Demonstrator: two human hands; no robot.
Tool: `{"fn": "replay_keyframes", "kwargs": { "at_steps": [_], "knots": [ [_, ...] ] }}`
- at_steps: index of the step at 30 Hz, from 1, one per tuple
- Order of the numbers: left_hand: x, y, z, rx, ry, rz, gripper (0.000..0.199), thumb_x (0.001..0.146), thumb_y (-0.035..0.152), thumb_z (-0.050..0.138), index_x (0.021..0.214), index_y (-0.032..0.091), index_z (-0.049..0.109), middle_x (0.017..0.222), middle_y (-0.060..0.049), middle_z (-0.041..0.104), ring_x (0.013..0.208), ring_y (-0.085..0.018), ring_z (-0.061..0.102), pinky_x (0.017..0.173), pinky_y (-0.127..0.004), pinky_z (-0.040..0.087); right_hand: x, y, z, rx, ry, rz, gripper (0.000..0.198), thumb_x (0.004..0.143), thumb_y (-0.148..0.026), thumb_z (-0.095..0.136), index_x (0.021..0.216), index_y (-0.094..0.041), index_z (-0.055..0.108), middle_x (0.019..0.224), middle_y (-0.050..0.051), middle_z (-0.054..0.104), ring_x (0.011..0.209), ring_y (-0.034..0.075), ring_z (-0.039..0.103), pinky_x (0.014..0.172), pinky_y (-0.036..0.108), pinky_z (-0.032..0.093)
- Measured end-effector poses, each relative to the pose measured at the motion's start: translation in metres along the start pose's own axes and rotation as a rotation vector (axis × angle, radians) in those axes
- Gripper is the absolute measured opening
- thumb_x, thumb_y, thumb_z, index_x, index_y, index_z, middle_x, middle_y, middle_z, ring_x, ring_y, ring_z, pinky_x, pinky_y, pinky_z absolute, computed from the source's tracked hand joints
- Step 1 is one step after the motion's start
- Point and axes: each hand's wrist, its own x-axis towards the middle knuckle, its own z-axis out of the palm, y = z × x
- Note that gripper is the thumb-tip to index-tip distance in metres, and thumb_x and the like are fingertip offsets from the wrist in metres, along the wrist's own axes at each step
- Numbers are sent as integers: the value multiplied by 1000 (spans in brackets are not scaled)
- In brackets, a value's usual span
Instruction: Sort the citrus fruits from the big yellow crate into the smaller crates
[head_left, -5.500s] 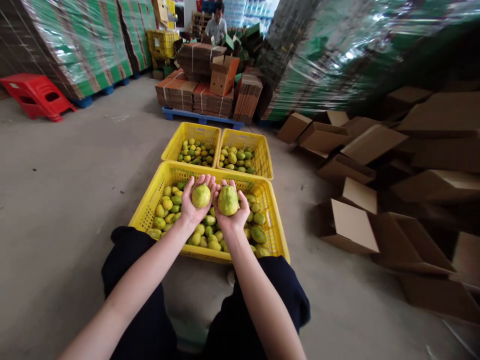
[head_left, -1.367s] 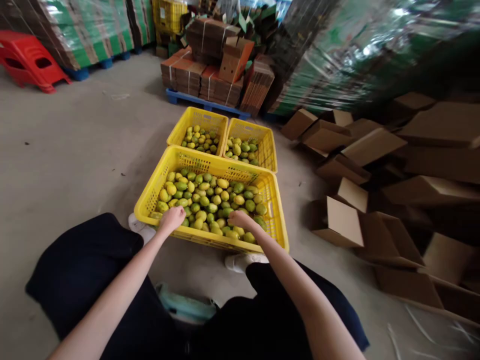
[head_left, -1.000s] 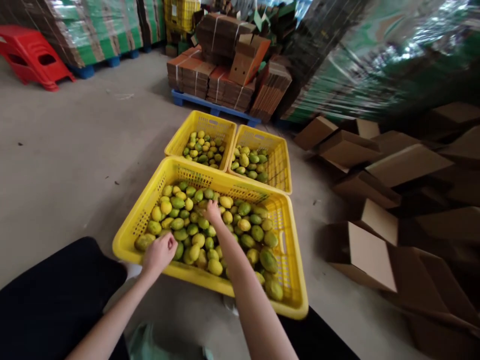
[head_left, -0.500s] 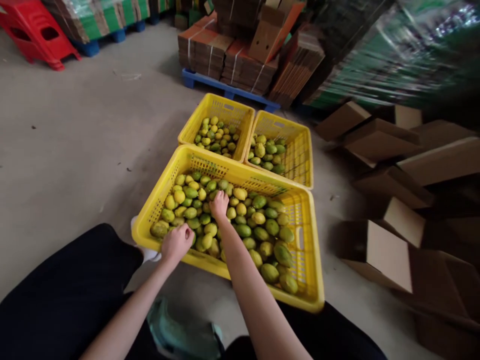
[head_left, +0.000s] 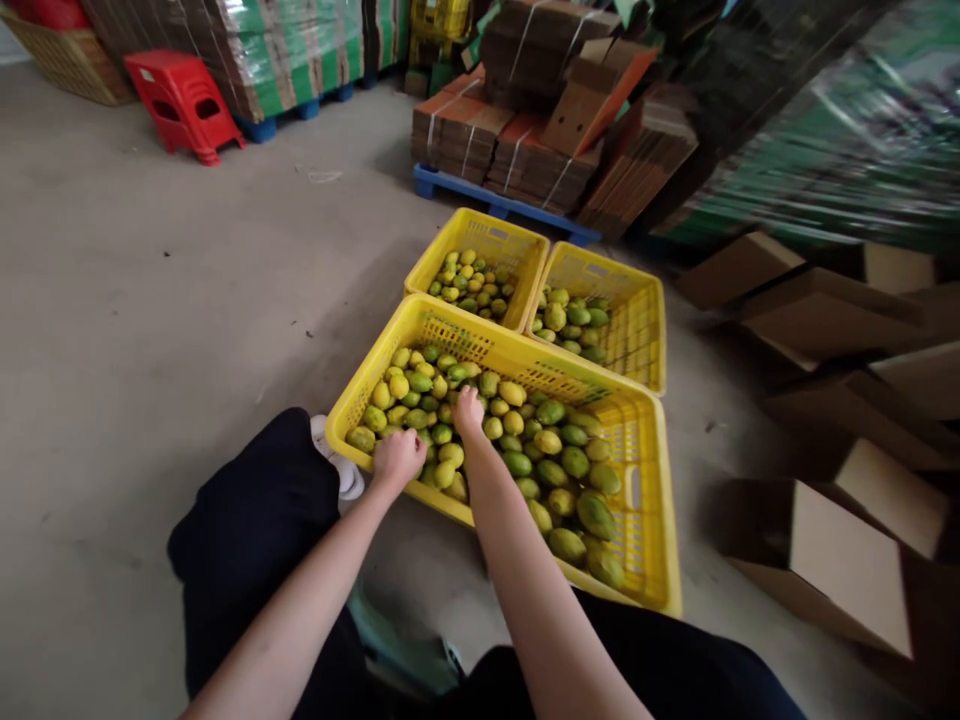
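Note:
A large yellow plastic crate (head_left: 667,520) in front of me holds many green and yellow lemons (head_left: 551,412). Above its near left side is my left hand (head_left: 401,457), its fingers curled into a loose fist with no fruit showing in it. My right hand (head_left: 468,410) reaches down among the lemons near the middle, touching them. Its fingers are bent and closed, but the fingertips are partly hidden, so what they grip does not show. Greener, larger lemons lie toward the right side, yellower and smaller ones toward the left.
Behind the big crate stand a left yellow crate (head_left: 480,225) and a right yellow crate (head_left: 637,330), both with lemons. Cardboard boxes (head_left: 847,560) crowd the right. Farther back are bundled cartons (head_left: 465,135) on a blue pallet (head_left: 510,208) and a red stool (head_left: 184,105).
My view has swung left, so the whole scene sits farther right and slightly lower. Both hands stay at nearly the same places over the crate.

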Motion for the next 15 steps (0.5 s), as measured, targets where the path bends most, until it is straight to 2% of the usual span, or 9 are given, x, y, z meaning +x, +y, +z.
{"fn": "replay_keyframes", "kwargs": {
  "at_steps": [2,5,8,10,11,12,13,15],
  "knots": [
    [-1,-1,-1,-3,-9,15,39,95,31,38,104,16,72,102,-15,73,96,-27,69,79,-34,49,-6,-1,-27,-22,57,-11,22,78,-7,62,93,-19,50,114,11,54,109,22,55,91,37,44],
    [-1,-4,-1,2,-45,29,40,95,30,38,105,14,72,106,-17,72,100,-29,68,82,-37,50,-24,0,-85,-8,122,-52,28,70,-11,73,81,-21,49,103,9,57,108,24,55,95,40,42],
    [2,-7,-1,14,-111,57,41,95,31,39,103,11,73,108,-20,72,103,-31,67,86,-39,50,-59,6,-152,45,187,-83,31,67,-27,79,76,-24,50,91,8,60,99,26,57,95,45,41],
    [8,-8,0,25,-179,84,35,92,32,47,99,12,74,106,-18,73,103,-30,67,86,-37,51,-93,11,-191,108,223,-87,35,62,-39,81,78,-26,54,90,8,62,88,25,59,88,46,45],
    [13,-7,0,31,-210,93,31,89,31,53,98,12,75,105,-17,73,102,-29,67,87,-35,51,-112,13,-208,191,232,-93,36,62,-47,79,82,-27,56,90,7,63,83,24,60,81,44,48],
    [18,-6,0,39,-235,94,28,86,29,57,99,11,74,104,-17,73,102,-28,67,86,-34,51,-131,14,-221,432,256,-94,38,60,-51,79,84,-29,59,88,6,64,79,24,60,75,44,49],
    [23,-4,1,47,-250,86,26,85,27,60,99,10,74,103,-16,73,102,-28,67,86,-33,51,-149,15,-232,682,311,-65,38,59,-59,75,78,-31,58,86,5,63,74,23,60,67,43,50],
    [34,2,2,60,-244,58,25,86,25,61,102,10,72,105,-17,73,103,-28,66,87,-35,50,-179,15,-245,1050,266,-18,42,64,-76,59,68,-34,57,89,8,64,72,23,61,58,44,48]
  ]
}}
